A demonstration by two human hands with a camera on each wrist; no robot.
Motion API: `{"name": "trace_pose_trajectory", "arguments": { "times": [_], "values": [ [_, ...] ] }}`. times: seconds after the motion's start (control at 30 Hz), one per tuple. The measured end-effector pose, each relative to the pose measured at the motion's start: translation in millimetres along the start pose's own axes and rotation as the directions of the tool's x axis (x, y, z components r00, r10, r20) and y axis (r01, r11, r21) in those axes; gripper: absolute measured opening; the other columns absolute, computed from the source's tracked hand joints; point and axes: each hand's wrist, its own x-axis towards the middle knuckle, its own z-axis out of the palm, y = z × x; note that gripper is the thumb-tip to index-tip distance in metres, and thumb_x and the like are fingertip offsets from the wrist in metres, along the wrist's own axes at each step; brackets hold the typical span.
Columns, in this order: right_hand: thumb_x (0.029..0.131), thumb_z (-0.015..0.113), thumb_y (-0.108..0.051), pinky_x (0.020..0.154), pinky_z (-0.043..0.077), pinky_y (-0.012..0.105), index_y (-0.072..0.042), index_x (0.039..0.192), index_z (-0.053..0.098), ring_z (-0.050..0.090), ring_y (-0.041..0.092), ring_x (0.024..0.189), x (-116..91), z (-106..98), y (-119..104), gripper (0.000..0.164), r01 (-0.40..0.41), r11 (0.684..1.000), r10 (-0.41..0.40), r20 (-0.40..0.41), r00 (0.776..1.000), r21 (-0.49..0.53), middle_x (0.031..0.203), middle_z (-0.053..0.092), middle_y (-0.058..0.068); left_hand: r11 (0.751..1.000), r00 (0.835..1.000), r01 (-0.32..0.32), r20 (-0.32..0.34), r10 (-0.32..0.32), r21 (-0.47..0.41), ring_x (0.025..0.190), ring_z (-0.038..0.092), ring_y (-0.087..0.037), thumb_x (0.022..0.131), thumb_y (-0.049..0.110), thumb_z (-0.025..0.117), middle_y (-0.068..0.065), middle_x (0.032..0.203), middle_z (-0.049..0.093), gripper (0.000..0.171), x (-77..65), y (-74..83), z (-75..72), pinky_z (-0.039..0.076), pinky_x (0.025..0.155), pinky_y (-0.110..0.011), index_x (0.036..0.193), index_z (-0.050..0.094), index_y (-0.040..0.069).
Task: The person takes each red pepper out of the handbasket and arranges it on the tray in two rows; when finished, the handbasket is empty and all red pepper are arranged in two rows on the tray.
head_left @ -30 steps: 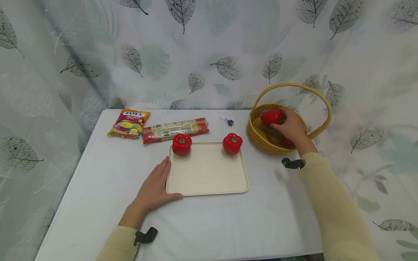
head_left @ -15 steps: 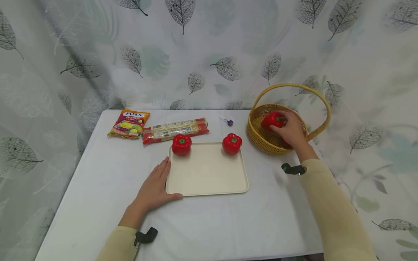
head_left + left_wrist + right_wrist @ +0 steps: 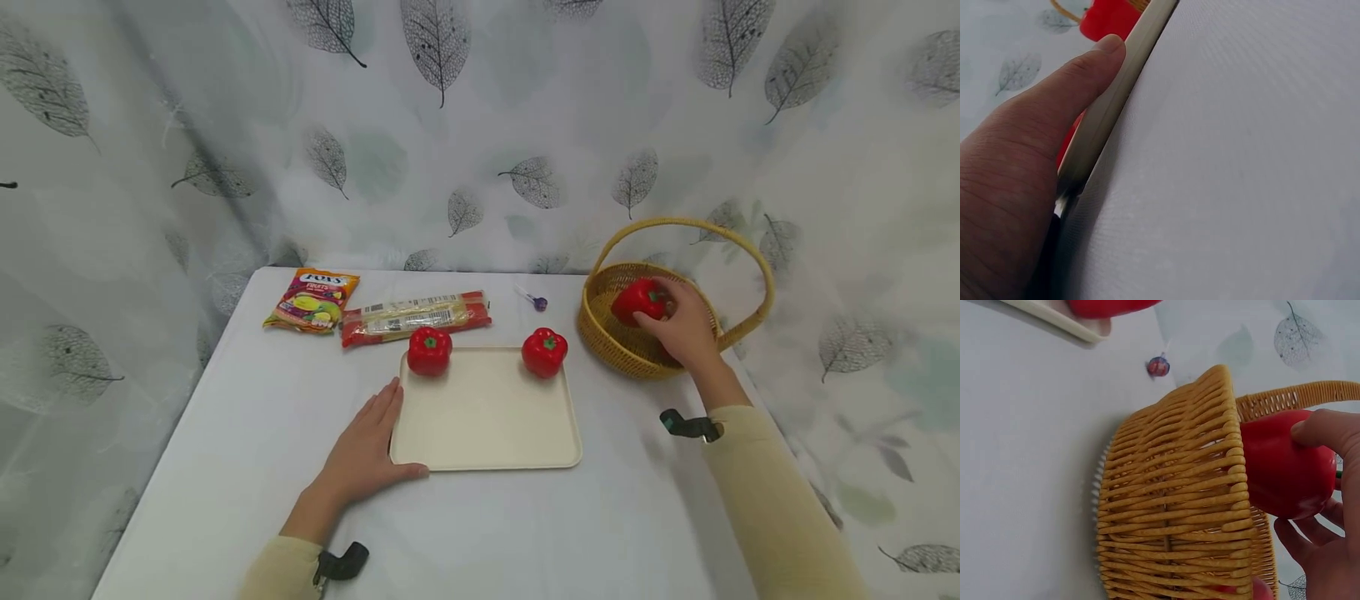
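Inside the wicker basket (image 3: 618,354), my right hand (image 3: 686,321) grips a red bell pepper (image 3: 639,302) between thumb and fingers. In the right wrist view this pepper shows above the basket's rim, its green stem toward the palm. A second red pepper (image 3: 1262,589) lies deeper in the basket, mostly hidden by the weave and the hand. My left hand (image 3: 363,454) rests against the cream tray (image 3: 487,421), straight fingers along its left side and thumb at the front corner. Two more peppers sit at the tray's back corners, one left (image 3: 430,352), one right (image 3: 544,353).
Behind the tray lies a long red-and-yellow packet (image 3: 416,317), with an orange FOX'S candy bag (image 3: 313,300) to its left. A purple lollipop (image 3: 539,303) lies near the basket. The basket's tall handle (image 3: 686,222) arches over it. A leaf-patterned curtain (image 3: 480,125) hangs behind the white table.
The right hand and its pepper have sunk slightly into the basket, and the pepper has turned a little. The left hand stays at the tray. The head view has shifted slightly.
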Motion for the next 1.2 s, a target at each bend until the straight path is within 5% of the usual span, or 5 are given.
{"name": "trace_pose_trajectory", "arguments": {
  "times": [0.6, 1.2],
  "values": [
    [0.098, 0.082, -0.024, 0.101, 0.054, 0.07, -0.005, 0.161, 0.048, 0.054, 0.047, 0.125, -20.3, -10.4, -17.5, 0.075, 0.102, 0.994, -0.104, -0.054, 0.993, -0.045, 0.148, 0.054, 0.027, 1.0, 1.0, 0.0, -0.015, 0.001, 0.009, 0.162, 0.027, -0.033, 0.074, 0.095, 0.068, -0.012, 0.18, 0.021, 0.142, -4.2, 2.1, 1.8, 0.028, 0.129, -0.053, 0.171, 0.024, 0.002],
    [0.096, 0.086, -0.021, 0.106, 0.052, 0.068, -0.006, 0.159, 0.051, 0.052, 0.044, 0.137, -38.9, -7.9, -33.5, 0.073, 0.084, 0.996, -0.084, -0.095, 0.992, -0.005, 0.151, 0.054, 0.022, 1.0, 1.0, 0.013, -0.004, -0.013, 0.018, 0.163, 0.024, -0.028, 0.074, 0.097, 0.066, -0.009, 0.18, 0.019, 0.143, -6.2, 3.5, 2.6, 0.026, 0.13, -0.049, 0.172, 0.022, 0.003]
  ]
}}
